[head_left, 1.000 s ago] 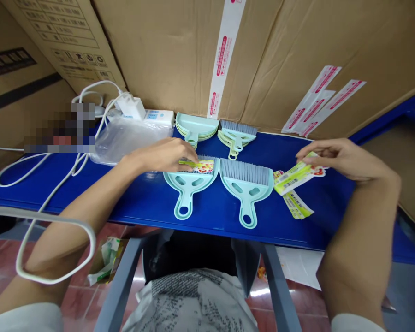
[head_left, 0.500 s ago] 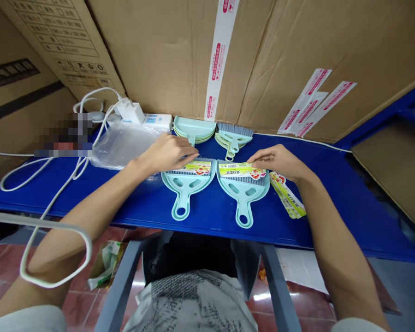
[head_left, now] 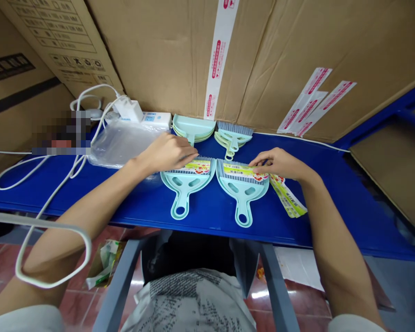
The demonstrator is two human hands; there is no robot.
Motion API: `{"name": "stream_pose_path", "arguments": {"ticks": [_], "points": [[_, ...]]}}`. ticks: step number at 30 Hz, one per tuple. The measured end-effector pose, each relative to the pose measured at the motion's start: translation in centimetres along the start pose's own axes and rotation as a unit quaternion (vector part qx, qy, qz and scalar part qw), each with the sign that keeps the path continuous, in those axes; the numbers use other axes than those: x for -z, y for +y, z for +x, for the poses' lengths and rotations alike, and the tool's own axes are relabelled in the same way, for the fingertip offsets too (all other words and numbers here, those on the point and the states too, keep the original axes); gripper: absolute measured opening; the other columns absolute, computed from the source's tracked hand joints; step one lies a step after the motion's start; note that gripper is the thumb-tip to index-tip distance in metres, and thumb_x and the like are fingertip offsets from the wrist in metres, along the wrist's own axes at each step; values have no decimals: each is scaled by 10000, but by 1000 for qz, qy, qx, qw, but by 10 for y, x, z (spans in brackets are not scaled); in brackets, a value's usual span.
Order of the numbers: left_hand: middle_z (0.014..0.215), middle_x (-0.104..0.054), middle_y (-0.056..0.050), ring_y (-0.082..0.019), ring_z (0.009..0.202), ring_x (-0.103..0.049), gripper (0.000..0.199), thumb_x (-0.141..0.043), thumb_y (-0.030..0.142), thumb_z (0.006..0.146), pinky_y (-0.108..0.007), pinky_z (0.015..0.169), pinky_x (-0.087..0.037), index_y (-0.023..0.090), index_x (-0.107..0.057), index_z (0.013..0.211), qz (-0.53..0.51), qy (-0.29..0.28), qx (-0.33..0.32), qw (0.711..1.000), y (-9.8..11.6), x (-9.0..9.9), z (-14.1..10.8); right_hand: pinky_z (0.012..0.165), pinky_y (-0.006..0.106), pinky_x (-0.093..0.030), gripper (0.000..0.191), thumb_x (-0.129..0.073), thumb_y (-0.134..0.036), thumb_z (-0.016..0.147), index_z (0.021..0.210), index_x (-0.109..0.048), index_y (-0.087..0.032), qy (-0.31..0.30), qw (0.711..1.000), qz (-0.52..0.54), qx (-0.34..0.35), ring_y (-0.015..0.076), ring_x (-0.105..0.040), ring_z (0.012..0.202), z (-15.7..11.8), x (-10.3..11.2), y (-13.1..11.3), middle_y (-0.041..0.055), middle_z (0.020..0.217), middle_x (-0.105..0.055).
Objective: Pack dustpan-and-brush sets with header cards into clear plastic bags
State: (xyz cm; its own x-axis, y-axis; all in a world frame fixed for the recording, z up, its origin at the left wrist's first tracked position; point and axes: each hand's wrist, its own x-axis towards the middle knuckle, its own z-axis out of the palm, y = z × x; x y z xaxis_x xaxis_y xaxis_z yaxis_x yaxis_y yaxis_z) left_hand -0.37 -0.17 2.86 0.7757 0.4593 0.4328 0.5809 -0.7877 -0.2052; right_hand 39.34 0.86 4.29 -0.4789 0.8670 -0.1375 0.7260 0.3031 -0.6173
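Two pale blue dustpans with small brushes lie side by side on the blue table. The left dustpan set (head_left: 183,186) carries a yellow-green printed label (head_left: 202,166) across its grey bristles. My left hand (head_left: 171,151) is over its upper edge, fingers drawn together near the label; what they grip, if anything, is hidden. On the right dustpan set (head_left: 242,193), another label (head_left: 240,171) lies slightly slanted across the bristles. My right hand (head_left: 276,162) pinches that label at its right end. Several spare labels (head_left: 287,197) lie fanned just below my right hand.
Behind stand a stack of dustpans (head_left: 193,127) and a stack of brushes (head_left: 233,136). Clear plastic bags (head_left: 124,143), a power strip (head_left: 155,120) and white cables (head_left: 51,198) are at the left. Cardboard (head_left: 176,55) walls the back; a loop of cable hangs over my left forearm.
My right hand has shifted slightly down and right, and the right label now slants with its right end lower. My left hand has stayed nearly still.
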Motion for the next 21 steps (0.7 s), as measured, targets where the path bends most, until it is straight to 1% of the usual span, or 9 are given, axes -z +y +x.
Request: {"name": "stream_pose_path", "arguments": {"ticks": [3,7,10,12,15,17,18,19,21], "points": [[752,-752,-71,-206,666,-696,421,-466,339,1122,-346,605,-437,215,-804,904,0,-2,-3,1000,1,0,0,714,344,-573,380,-847,-541,741,970,-901,-242,-6,1000,-13,6,233,-751,835,2,-4,-1,68,960,-847],[756,-760,-72,-210,672,-700,410,-483,329,1126,-354,595,-414,203,-814,918,7,6,-12,1000,1,-2,0,690,331,-561,416,-841,-537,742,1006,-892,-219,-12,1000,-6,1,224,-745,804,4,-8,-1,71,932,-845],[764,-766,-65,-210,675,-708,410,-483,326,1133,-356,591,-409,194,-814,930,16,9,-18,1000,1,-4,-1,720,337,-569,448,-828,-552,737,1020,-884,-209,-9,1000,-10,6,231,-751,834,4,-8,-3,77,966,-847],[756,-762,-59,-206,669,-707,415,-478,326,1136,-353,584,-402,192,-814,933,26,9,-17,999,0,-4,-1,768,348,-578,459,-806,-575,757,1027,-878,-210,-3,1000,-22,12,243,-757,878,3,-6,-4,78,975,-846],[750,-760,-60,-200,662,-704,426,-471,332,1141,-349,582,-402,190,-814,933,30,9,-21,999,0,-4,-1,849,371,-586,444,-735,-587,836,1056,-862,-222,23,998,-50,4,263,-768,959,-2,4,0,76,1040,-850],[752,-761,-61,-201,664,-705,430,-468,333,1142,-349,585,-406,190,-813,928,30,9,-23,999,0,-4,-1,882,378,-589,407,-695,-554,869,1062,-844,-228,49,996,-76,-21,269,-771,988,-8,14,9,73,1076,-849],[754,-761,-61,-201,667,-707,430,-469,332,1142,-349,585,-408,191,-812,926,30,8,-22,999,0,-4,-1,887,379,-593,387,-690,-533,867,1056,-834,-227,52,994,-91,-38,270,-772,988,-12,20,15,74,1068,-846],[753,-760,-60,-201,669,-707,428,-469,332,1141,-348,586,-409,194,-811,923,30,7,-21,999,0,-4,-1,878,379,-599,376,-697,-518,852,1050,-824,-224,45,992,-105,-55,270,-773,976,-16,25,22,77,1049,-839],[749,-758,-58,-198,665,-703,425,-472,330,1139,-344,587,-408,198,-810,918,26,6,-21,999,0,-4,-1,829,369,-614,404,-734,-513,803,1069,-810,-220,1,989,-118,-86,266,-772,936,-24,34,32,85,1040,-818]]}}
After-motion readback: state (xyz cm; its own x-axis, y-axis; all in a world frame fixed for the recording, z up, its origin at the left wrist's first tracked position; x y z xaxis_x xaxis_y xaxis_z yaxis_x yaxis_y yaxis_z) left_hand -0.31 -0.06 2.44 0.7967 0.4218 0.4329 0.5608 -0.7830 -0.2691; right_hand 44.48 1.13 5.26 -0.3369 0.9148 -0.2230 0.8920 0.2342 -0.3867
